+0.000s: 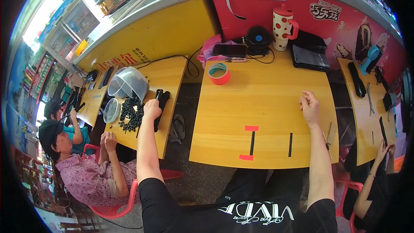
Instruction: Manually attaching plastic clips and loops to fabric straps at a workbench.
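Observation:
My left hand (152, 109) reaches over the neighbouring table on the left. Its fingers are closed; whatever they hold is hidden from view. Just right of it lies a long black bundle (163, 108), and to its left is a pile of small black pieces (131, 114). Above the right part of my own table, my right hand (309, 107) has its fingers curled in, with nothing visible in them. On that table a black strip (252, 142) lies between two red tape marks (251, 128). A second black strip (290, 144) lies to its right.
A clear tub (133, 82) lies tipped beside the pile, near a round clear container (111, 110). My table (258, 103) bears a tape roll (219, 73), phone (230, 50), small fan (258, 39), spotted tumbler (282, 28) and black case (309, 57). Co-workers (86, 168) sit on both sides.

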{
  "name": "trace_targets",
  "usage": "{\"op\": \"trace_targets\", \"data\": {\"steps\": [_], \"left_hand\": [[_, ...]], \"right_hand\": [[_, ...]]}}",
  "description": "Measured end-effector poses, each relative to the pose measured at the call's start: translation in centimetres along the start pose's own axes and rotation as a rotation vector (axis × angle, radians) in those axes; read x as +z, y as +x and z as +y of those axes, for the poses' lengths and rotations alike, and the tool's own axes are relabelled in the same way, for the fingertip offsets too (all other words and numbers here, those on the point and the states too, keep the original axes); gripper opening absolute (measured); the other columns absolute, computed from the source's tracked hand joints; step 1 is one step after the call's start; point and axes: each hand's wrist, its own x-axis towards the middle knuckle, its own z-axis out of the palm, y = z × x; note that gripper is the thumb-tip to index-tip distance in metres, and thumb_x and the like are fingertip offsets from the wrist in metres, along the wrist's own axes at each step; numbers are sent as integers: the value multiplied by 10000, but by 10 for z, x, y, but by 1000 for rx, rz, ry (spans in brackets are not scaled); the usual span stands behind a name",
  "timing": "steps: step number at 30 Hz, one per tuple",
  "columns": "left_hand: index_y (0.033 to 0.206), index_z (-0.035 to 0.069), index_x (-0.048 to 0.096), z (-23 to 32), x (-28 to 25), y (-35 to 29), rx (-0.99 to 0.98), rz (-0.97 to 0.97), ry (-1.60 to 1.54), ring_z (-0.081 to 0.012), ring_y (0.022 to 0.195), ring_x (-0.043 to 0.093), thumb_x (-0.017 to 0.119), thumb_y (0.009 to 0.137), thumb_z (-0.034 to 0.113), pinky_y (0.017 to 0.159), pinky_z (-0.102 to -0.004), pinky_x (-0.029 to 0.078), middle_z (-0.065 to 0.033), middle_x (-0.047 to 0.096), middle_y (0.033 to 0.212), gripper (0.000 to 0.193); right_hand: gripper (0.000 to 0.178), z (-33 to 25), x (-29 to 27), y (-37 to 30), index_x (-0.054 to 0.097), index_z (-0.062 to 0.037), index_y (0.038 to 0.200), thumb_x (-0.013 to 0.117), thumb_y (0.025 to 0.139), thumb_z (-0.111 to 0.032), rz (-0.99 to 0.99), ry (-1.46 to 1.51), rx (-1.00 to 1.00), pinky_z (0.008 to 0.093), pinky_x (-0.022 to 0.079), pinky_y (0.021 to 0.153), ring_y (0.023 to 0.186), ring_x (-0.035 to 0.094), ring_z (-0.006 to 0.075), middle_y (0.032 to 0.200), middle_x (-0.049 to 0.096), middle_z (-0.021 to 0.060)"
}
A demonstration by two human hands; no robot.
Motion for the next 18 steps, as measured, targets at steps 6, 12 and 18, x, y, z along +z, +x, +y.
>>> {"op": "trace_targets", "data": {"steps": [6,12,18], "left_hand": [[942,6,670,-29,-31,-17,-75,131,-242,-399,1021,611,717,705,196,868,-465,492,-208,667,986,308],[1017,-24,636,-5,-98,-89,65,61,-1461,-68,587,566,676,839,54,526,-190,410,-3,634,755,198],[1109,-27,625,118,-131,-214,212,-293,-2041,-182,884,678,587,846,-7,810,-306,545,-110,691,1028,267]], "right_hand": [[194,-1,3,0,584,16,1116,547,937,-49,-27,25,-2,190,411,510,563,494,38,751,583,14],[132,-51,19,-29,608,1,1053,567,931,-26,267,42,-231,220,469,568,662,544,58,788,582,15],[444,-185,102,-121,492,-55,1325,624,901,-40,-690,568,100,273,464,895,1060,560,133,1168,591,59]]}}
